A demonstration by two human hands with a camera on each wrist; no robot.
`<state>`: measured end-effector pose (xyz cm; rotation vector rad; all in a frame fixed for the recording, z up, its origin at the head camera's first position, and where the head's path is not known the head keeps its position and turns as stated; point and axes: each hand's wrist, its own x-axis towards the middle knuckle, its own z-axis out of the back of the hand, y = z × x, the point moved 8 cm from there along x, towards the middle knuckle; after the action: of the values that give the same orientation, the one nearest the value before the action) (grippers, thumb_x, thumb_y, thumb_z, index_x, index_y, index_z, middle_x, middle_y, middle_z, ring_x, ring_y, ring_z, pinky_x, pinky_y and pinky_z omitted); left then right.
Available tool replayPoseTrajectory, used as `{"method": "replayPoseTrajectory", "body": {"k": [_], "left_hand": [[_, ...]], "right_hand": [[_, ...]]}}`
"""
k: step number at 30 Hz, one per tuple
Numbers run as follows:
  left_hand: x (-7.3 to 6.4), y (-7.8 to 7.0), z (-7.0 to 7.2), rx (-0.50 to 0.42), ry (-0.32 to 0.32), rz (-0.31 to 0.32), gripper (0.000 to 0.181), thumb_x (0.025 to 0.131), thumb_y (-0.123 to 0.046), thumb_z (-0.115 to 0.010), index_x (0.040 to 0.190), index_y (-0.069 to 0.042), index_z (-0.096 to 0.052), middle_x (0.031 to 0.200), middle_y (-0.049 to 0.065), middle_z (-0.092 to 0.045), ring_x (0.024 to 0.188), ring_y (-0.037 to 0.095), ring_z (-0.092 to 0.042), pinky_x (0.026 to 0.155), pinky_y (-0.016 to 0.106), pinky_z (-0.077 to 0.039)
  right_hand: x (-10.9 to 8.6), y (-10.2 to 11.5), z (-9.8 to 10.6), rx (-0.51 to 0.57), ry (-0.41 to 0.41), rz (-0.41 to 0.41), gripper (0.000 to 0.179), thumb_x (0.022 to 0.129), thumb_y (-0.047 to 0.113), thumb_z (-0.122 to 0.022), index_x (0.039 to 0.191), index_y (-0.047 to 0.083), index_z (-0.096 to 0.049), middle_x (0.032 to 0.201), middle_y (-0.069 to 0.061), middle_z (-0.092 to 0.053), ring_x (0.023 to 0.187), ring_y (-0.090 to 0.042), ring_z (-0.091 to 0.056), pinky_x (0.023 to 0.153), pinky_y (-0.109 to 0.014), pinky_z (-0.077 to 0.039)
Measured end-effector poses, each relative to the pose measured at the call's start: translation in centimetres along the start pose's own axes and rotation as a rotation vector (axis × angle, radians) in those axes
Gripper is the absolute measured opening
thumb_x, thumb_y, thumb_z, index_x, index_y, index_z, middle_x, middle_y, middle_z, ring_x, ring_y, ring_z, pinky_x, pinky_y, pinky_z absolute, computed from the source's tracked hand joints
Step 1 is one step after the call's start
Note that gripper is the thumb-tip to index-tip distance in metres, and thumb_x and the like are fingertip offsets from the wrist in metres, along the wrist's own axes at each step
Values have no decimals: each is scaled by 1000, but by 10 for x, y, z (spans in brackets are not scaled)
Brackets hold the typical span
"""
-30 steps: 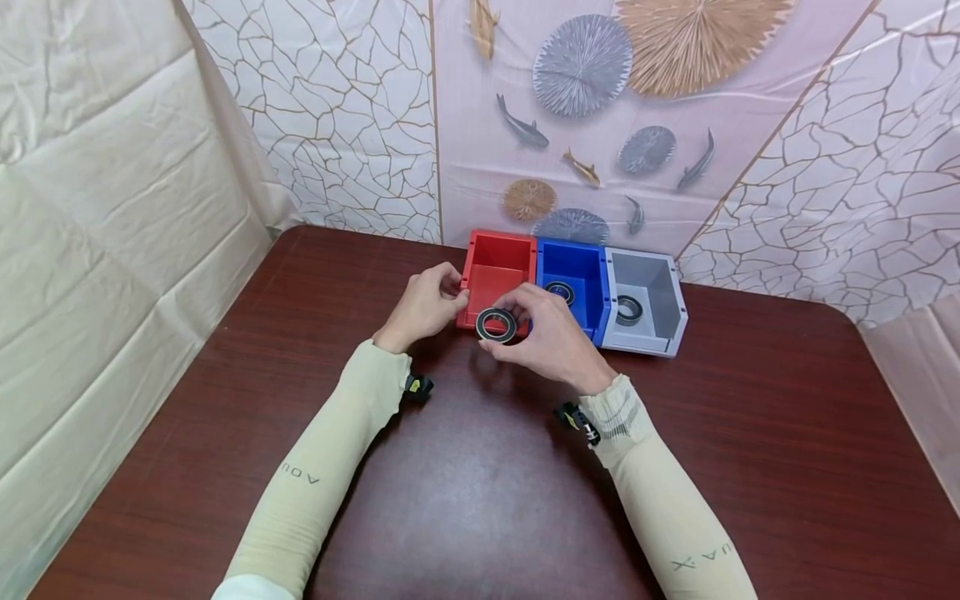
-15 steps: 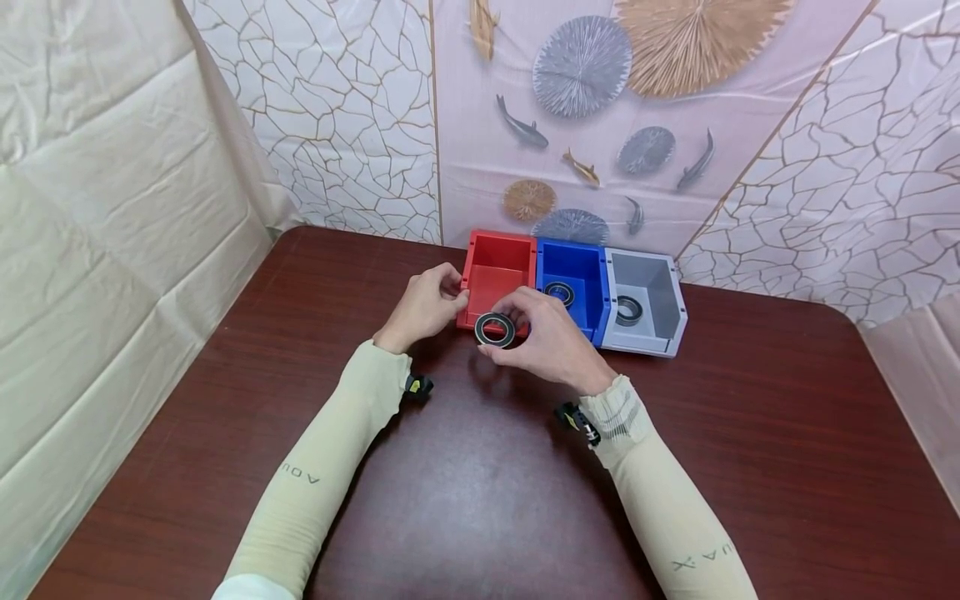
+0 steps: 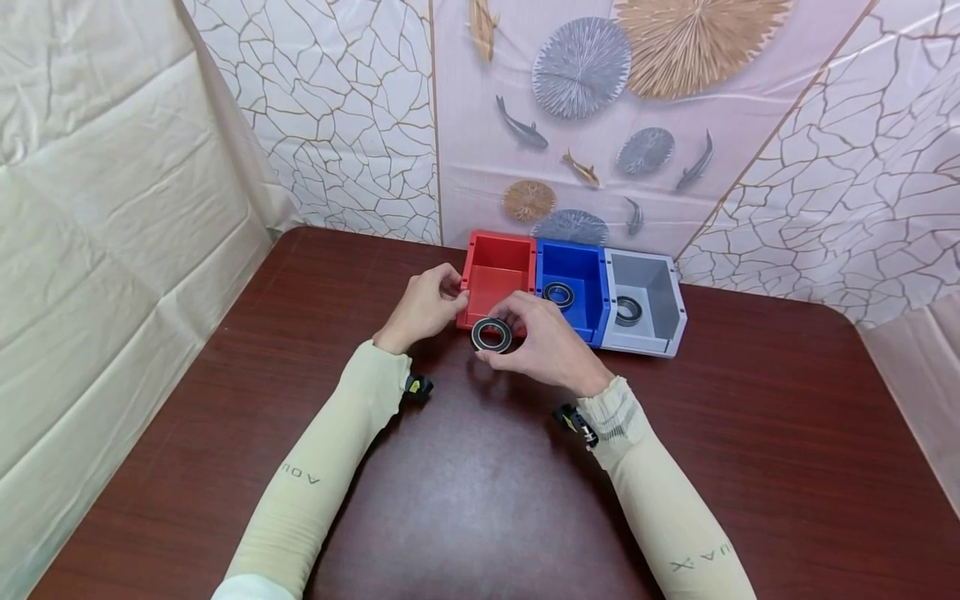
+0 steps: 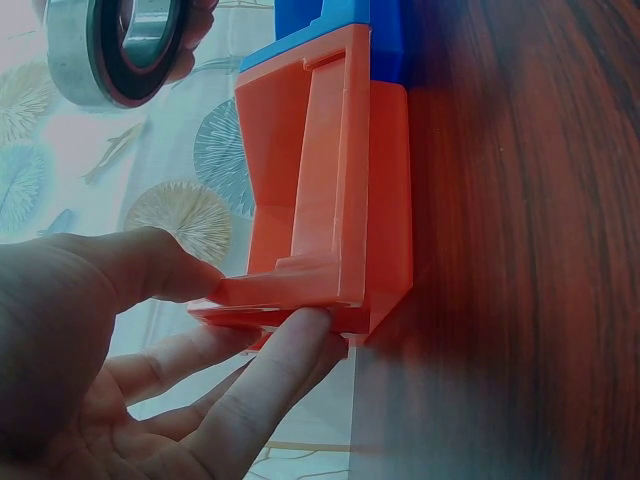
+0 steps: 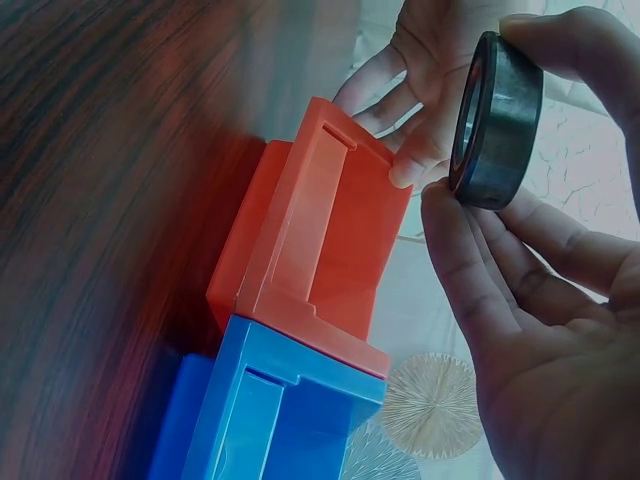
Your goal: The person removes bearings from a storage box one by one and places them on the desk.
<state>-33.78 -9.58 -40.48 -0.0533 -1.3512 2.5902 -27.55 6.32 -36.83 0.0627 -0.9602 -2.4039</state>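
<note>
Bearing (image 5: 508,125) pinched by its edge beside red bin (image 3: 491,287)

The right hand (image 3: 551,342) has its thumb and fingers clamped on the bearing's outer edge, holding it off the counter (image 3: 465,500), near the red bin's front lip and apart from it. It looks like metal with dark faces, so it is likely stiff, fairly heavy for its size and hard to crush; the smooth outer band could slip. A hold across that band, thumb opposite fingers, seems the sound choice and leaves the centre hole free.

The left hand (image 3: 425,307) pinches the red bin's left wall, which probably steadies it but crowds that side. Blue bin (image 3: 573,258) and grey bin (image 3: 660,283) stand in a row to the right, each with a bearing inside: one in the blue (image 3: 549,296), one in the grey (image 3: 637,311). Raised bin walls and the front lip are the nearest obstacles; patterned cloth (image 3: 360,117) hangs behind.
</note>
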Motion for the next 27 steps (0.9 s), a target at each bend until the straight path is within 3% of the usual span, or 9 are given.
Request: {"method": "replayPoseTrajectory", "body": {"k": [27], "left_hand": [[0,0,0,10,-7,5,17,97,-18,-64,110,-7,-63,104,11,-72,90,22,-69,81,36,-59]], "right_hand": [[0,0,-2,-3,24,18,44,78,37,-87,112,17,-68,104,-3,-70,92,-12,-63,82,-34,-54]]}}
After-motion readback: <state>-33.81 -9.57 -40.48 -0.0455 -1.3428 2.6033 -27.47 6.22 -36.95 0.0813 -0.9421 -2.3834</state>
